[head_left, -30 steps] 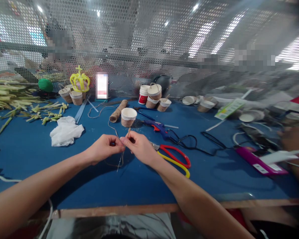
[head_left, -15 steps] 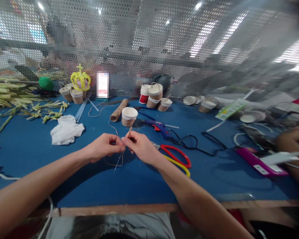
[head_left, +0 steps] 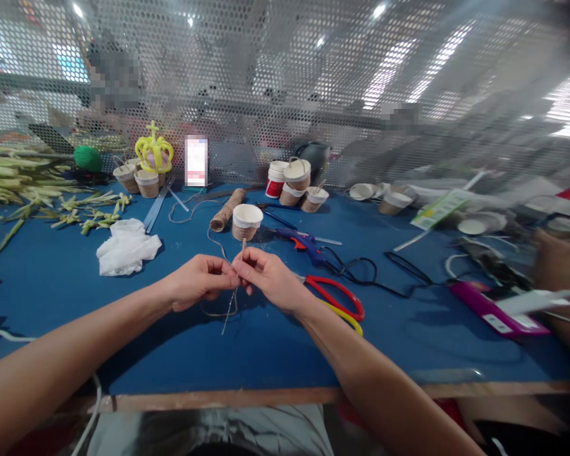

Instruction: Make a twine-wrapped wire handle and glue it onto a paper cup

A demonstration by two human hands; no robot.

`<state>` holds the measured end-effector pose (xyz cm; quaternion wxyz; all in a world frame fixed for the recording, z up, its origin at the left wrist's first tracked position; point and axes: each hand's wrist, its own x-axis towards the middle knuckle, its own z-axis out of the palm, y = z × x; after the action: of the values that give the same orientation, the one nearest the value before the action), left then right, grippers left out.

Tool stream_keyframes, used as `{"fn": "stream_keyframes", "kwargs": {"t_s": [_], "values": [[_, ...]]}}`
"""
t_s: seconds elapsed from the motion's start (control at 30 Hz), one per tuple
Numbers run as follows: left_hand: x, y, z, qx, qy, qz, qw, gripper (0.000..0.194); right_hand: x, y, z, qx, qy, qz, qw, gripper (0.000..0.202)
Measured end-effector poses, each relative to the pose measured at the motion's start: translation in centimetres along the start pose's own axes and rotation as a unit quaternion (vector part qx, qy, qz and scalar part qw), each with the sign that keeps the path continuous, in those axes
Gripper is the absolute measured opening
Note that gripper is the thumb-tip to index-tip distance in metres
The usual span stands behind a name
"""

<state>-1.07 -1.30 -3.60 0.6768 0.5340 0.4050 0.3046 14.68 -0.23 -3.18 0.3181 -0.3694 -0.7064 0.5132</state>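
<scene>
On our blue table (head_left: pixel 218 370), the left hand (head_left: pixel 202 278) and right hand (head_left: pixel 268 278) meet before the twine roll (head_left: pixel 228 209), likely placed so its strand (head_left: pixel 217 241) feeds easily. Our left fingers pinch that strand against a slender stem (head_left: pixel 227 314) our right fingers clamp (steadying it, we judge): tan-tipped above, silvery below.
</scene>
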Motion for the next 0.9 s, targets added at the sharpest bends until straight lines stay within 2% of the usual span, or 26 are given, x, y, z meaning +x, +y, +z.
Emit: {"fn": "stream_keyframes", "kwargs": {"t_s": [0.07, 0.27, 0.53, 0.9], "values": [[0.0, 0.05, -0.06, -0.021, -0.01, -0.012, 1.0, 0.023, 0.01, 0.07, -0.11, 0.009, -0.005, 0.003, 1.0, 0.019], [0.19, -0.11, -0.51, 0.023, -0.001, 0.013, 1.0, 0.018, 0.05, 0.0, -0.18, -0.059, 0.047, 0.002, 0.997, 0.023], [0.08, 0.08, -0.43, 0.135, 0.033, 0.041, 0.989, 0.017, 0.05, -0.02, -0.27, -0.123, 0.061, 0.011, 0.99, 0.025], [0.02, 0.06, 0.01, 0.12, 0.047, 0.027, 0.991, 0.013, 0.01, -0.26, 0.14, -0.179, 0.091, -0.002, 0.98, 0.024]]}}
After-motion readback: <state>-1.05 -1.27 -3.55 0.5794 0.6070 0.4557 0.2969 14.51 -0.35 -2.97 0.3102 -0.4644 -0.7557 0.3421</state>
